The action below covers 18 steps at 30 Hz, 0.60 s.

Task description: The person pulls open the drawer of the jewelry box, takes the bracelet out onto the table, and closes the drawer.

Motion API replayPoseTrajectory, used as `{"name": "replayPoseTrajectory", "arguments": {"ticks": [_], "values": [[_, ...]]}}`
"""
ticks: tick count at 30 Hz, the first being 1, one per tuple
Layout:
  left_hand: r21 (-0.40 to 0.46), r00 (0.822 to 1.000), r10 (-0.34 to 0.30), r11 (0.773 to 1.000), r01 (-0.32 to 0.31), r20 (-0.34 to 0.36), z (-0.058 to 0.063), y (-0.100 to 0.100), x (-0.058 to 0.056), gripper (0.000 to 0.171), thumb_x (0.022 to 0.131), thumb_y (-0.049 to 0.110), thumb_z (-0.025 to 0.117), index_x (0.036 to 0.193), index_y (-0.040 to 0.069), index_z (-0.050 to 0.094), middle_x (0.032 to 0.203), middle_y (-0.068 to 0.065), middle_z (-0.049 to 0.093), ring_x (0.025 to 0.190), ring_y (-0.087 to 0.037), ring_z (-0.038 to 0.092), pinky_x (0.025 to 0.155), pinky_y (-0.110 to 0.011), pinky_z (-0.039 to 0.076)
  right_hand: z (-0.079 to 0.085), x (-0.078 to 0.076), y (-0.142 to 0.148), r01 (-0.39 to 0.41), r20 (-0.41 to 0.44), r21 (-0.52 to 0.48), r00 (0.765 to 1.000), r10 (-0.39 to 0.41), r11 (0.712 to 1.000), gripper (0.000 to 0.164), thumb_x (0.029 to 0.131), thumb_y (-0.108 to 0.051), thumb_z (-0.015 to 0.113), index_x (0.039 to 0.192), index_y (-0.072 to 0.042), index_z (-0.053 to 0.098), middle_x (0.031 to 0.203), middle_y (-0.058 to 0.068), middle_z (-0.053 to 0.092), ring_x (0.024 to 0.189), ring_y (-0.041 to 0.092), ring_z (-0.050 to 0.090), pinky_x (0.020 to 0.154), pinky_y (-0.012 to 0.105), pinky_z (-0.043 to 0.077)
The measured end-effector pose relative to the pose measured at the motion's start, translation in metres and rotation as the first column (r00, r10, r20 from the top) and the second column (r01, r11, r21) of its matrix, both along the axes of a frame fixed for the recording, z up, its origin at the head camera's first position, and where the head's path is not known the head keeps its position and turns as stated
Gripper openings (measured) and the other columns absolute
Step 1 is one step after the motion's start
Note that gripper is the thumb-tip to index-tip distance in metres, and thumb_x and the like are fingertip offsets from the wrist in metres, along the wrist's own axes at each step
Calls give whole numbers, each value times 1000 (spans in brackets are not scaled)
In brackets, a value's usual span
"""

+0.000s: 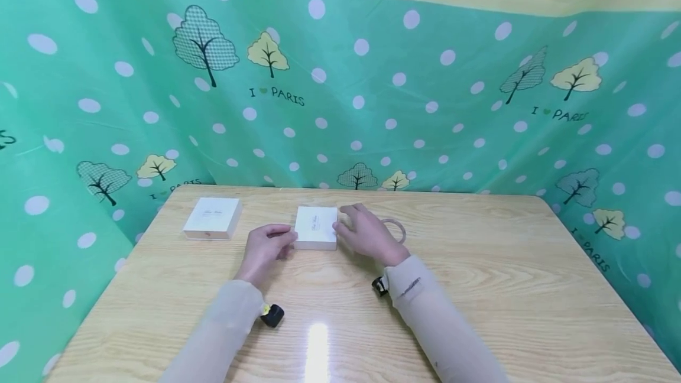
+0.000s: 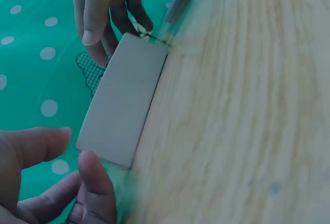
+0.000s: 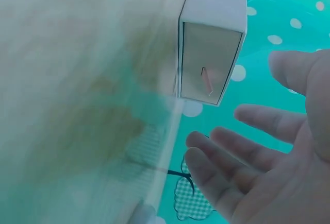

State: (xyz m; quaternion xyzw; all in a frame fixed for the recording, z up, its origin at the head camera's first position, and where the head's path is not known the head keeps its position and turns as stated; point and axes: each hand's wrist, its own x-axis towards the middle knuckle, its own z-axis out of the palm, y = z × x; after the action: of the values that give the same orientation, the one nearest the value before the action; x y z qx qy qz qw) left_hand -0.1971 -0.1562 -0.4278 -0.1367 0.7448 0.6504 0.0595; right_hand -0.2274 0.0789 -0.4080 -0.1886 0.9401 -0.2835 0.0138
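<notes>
White box point(image 1: 315, 227) stands between left hand point(image 1: 267, 248) and right hand point(image 1: 371, 235)

In the head view, the white box lies flat on the wood-grained surface point(image 1: 479, 265), toward its far edge, with small dark lettering running sideways across its top. The left hand is at the box's left side, fingers bent a little, tips at the near left corner. The right hand is at the opposite side, thumb toward the box, fingers spread loosely. A second white box point(image 1: 213, 216) lies well apart, to the left, and a pale ring point(image 1: 404, 232) lies just beyond the right hand, partly hidden by it. Light sleeves point(image 1: 441, 324) cover both forearms, and a black device point(image 1: 272, 315) sits at the left wrist. Behind hangs a green curtain point(image 1: 383, 93) with pale dots, trees and the words "I PARIS".

In the left wrist view, a plain side of the box fills the middle. The left hand's thumb and fingers are parted around its near end; whether a fingertip touches the corner cannot be told. The right hand's fingers hang by the far end.

In the right wrist view, the right hand is spread wide, holding nothing, apart from the box. The box's end panel point(image 3: 211, 46) faces it, bearing a small pink tab point(image 3: 207, 81).
</notes>
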Motion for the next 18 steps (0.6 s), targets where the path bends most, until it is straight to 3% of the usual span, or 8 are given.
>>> {"name": "replayPoseTrajectory", "arguments": {"ticks": [4, 8, 14, 18], "values": [[-121, 996, -73, 989, 80, 60, 4, -3, 1, 42, 84, 21, 73, 121, 6, 60, 83, -6, 58, 58, -15, 51, 52, -25, 44, 1, -9, -6, 28, 50, -71, 998, -24, 997, 57, 95, -41, 55, 139, -7, 47, 139, 12, 47, 125, 29, 47, 105, 46, 39], [-136, 986, -127, 981, 142, 112, 5, 0, 1, 42, 84, 21, 74, 120, 5, 59, 80, -7, 57, 50, -11, 43, 45, -23, 37, -2, -16, -11, 49, 94, -122, 995, -37, 991, 56, 94, -38, 59, 139, -7, 47, 140, 11, 48, 124, 29, 48, 105, 46, 39], [-165, 979, -126, 974, 152, 157, 4, 5, 2, 40, 85, 24, 73, 118, 8, 59, 82, -9, 61, 43, -9, 35, 39, -23, 30, -7, -18, -17, 55, 131, -128, 991, -38, 990, 53, 90, -31, 65, 136, -9, 51, 139, 11, 49, 125, 28, 48, 105, 45, 40], [-158, 981, -117, 977, 142, 153, 4, 5, 2, 39, 85, 22, 72, 118, 6, 59, 83, -9, 62, 49, -11, 44, 42, -23, 34, -8, -18, -18, 62, 152, -118, 987, -44, 991, 52, 90, -30, 66, 136, -13, 51, 138, 8, 50, 125, 26, 47, 105, 44, 39]]}}
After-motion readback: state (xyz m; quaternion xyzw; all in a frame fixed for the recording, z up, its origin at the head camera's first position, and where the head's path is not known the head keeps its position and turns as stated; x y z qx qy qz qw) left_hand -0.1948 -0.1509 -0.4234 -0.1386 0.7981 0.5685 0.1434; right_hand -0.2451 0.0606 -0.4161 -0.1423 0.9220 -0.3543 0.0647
